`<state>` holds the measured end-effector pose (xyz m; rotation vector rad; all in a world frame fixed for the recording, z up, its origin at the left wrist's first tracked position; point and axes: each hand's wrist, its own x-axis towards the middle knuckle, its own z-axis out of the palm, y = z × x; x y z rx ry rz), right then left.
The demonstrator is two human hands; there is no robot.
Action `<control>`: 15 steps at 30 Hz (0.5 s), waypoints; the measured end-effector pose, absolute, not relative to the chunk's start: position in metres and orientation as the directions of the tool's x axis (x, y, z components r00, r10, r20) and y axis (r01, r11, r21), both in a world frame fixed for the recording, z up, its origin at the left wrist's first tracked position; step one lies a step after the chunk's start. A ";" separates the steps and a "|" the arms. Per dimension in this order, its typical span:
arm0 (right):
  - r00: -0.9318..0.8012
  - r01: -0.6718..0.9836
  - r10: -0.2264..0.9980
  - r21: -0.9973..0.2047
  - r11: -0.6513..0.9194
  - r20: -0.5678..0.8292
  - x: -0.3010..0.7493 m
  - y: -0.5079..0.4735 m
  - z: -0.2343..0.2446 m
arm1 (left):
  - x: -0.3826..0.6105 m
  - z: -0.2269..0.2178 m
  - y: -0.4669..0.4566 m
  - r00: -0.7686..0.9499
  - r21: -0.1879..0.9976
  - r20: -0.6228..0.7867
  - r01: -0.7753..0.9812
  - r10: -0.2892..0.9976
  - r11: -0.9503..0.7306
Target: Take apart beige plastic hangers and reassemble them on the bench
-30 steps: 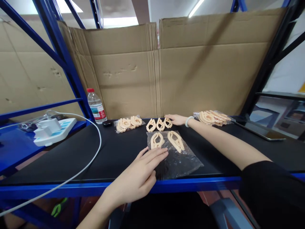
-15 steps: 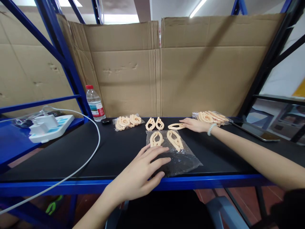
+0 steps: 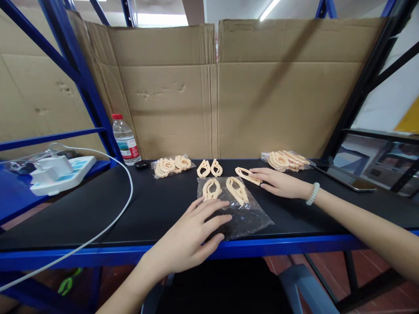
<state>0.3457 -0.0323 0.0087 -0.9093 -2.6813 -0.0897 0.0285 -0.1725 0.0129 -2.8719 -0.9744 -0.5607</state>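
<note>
A clear plastic bag (image 3: 244, 218) lies on the black shelf top (image 3: 157, 205) near the front edge, with two peach-coloured hair clips (image 3: 225, 190) at its far end. My left hand (image 3: 191, 233) lies flat on the bag's near left part, fingers spread. My right hand (image 3: 278, 182) rests just right of the bag, fingers stretched over one loose clip (image 3: 248, 175) that it touches. Two more loose clips (image 3: 209, 167) lie behind the bag.
A filled bag of clips (image 3: 170, 165) lies at the back left, another (image 3: 286, 160) at the back right. A water bottle (image 3: 124, 140), a white power strip (image 3: 54, 172) with a white cable (image 3: 124, 205), a tablet (image 3: 347, 179) and a cardboard backing (image 3: 216, 87) surround the area.
My right hand has slid one loose clip from the row at the back toward me and to the right, beside the bag. My left hand stayed on the bag.
</note>
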 end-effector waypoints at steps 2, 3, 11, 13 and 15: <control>-0.775 0.581 0.560 -0.016 0.813 0.293 0.346 -0.026 0.006 | 0.029 0.013 -0.173 0.732 0.067 0.364 0.596 0.576 -0.800; -0.778 0.578 0.556 -0.013 0.816 0.293 0.347 -0.023 0.004 | 0.029 0.013 -0.173 0.731 0.072 0.369 0.593 0.574 -0.802; -0.758 0.593 0.589 -0.081 0.801 0.281 0.351 -0.026 0.007 | 0.029 0.013 -0.172 0.733 0.077 0.372 0.587 0.569 -0.806; -0.752 0.598 0.590 -0.071 0.798 0.294 0.348 -0.030 0.007 | 0.029 0.013 -0.172 0.736 0.066 0.362 0.591 0.571 -0.804; -0.744 0.604 0.589 -0.061 0.795 0.316 0.346 -0.031 0.005 | 0.029 0.013 -0.172 0.738 0.060 0.357 0.594 0.573 -0.802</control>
